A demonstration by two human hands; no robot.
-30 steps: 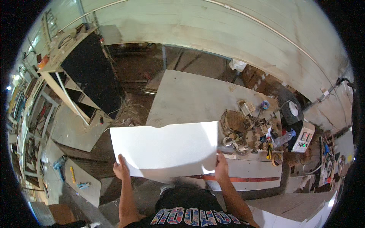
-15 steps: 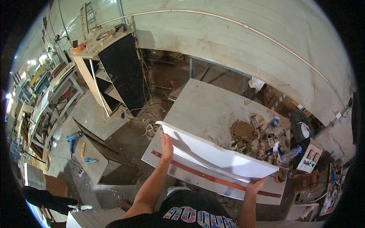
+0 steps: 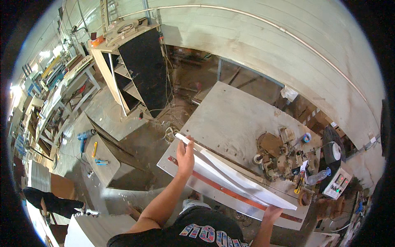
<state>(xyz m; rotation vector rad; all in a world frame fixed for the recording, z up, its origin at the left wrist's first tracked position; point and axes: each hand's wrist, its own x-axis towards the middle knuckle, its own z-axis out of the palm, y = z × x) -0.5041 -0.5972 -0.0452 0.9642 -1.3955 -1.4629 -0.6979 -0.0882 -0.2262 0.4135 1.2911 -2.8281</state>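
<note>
A long white panel [image 3: 242,181] is held in both hands above the front part of a grey work table [image 3: 222,111], seen nearly edge-on and slanting down to the right. My left hand [image 3: 186,158] grips its left end, fingers over the upper edge. At the panel's lower right corner, my right hand [image 3: 273,213] closes on the edge, its fingers partly hidden. A reddish-brown strip [image 3: 230,192] runs along the table's front, below the panel.
A dusty mechanism [image 3: 284,150] sits on the table's right side, near a control box [image 3: 338,182] with lit displays. At left, a blue heat gun [image 3: 85,138] and a yellow cutter [image 3: 95,149] lie on a board. A black-sided cabinet [image 3: 144,70] stands behind. Someone in dark clothes [image 3: 53,201] is at lower left.
The white panel has tipped, so its broad white face shows much narrower than before. Both hands keep their hold. The whole view has shifted slightly.
</note>
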